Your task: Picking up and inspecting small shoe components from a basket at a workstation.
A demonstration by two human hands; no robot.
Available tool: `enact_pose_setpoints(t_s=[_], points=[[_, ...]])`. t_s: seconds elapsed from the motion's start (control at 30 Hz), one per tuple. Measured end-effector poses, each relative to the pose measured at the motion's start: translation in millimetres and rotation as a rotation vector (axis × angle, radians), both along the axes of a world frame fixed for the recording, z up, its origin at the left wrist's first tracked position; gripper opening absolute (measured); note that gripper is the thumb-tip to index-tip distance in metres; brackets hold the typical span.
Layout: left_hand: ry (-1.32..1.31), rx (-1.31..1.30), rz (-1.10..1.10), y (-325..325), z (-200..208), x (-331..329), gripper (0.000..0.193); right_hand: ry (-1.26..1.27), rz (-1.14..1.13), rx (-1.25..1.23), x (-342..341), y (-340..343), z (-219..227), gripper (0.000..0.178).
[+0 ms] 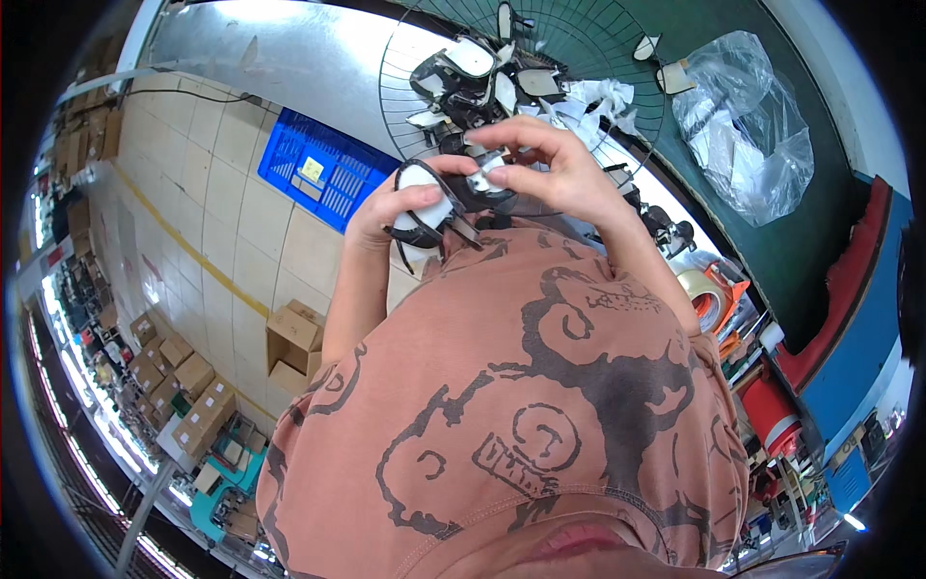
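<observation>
My left hand [376,214] is closed around a small black sandal [419,185] with a white oval insole, its thumb pressing on the insole. Dark straps hang from the sandal's lower side. Close beside it, my right hand [569,179] pinches a small white piece [486,178] between thumb and fingers, against a dark part next to the sandal. Whether the white piece is joined to that dark part I cannot tell. Just beyond my hands, a heap of similar black-and-white sandals [470,60] lies in a round wire basket [388,95].
A blue plastic crate [326,166] stands to the left. Right of the basket, a clear plastic bag [748,125] holds white pieces on the dark green surface [709,21]. Tape rolls [704,297] sit near my right elbow. Cardboard boxes [294,338] stand on the tiled floor at left.
</observation>
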State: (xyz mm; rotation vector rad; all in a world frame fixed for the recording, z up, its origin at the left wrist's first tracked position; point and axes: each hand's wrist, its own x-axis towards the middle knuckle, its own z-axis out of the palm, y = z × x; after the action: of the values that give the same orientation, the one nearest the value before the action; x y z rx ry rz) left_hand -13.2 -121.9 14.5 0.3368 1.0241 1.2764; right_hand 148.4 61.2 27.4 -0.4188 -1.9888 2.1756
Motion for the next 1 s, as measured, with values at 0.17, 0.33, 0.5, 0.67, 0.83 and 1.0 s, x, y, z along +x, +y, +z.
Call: enact_pose_setpoints(t_s=[0.17,0.33,0.5,0.67,0.83,1.0], points=[[-0.161,0.013,0.101,4.5,-0.6,12.5,0.068,0.065,-0.141,0.036,6.5,-7.0,-5.5,0.013],[-0.198,-0.005,0.110,9.5,-0.3,14.1,0.069,0.171,-0.306,0.559,5.0,-13.6,-6.3,0.007],[-0.246,0.049,0.033,-4.1,4.6,12.5,0.063,0.014,-0.694,0.726,5.0,23.1,-32.7,0.008],[-0.330,0.066,0.144,-29.7,-14.7,-6.1,0.064,-0.274,-0.578,1.150,28.6,81.1,-32.9,0.015],[-0.313,0.266,0.264,-25.2,-6.9,-16.7,0.052,-0.250,-0.391,1.064,17.4,44.5,-30.9,0.061],[-0.408,0.400,0.312,-15.8,-11.0,-14.2,0.058,-0.379,-0.037,0.714,7.0,9.0,-36.1,0.041]])
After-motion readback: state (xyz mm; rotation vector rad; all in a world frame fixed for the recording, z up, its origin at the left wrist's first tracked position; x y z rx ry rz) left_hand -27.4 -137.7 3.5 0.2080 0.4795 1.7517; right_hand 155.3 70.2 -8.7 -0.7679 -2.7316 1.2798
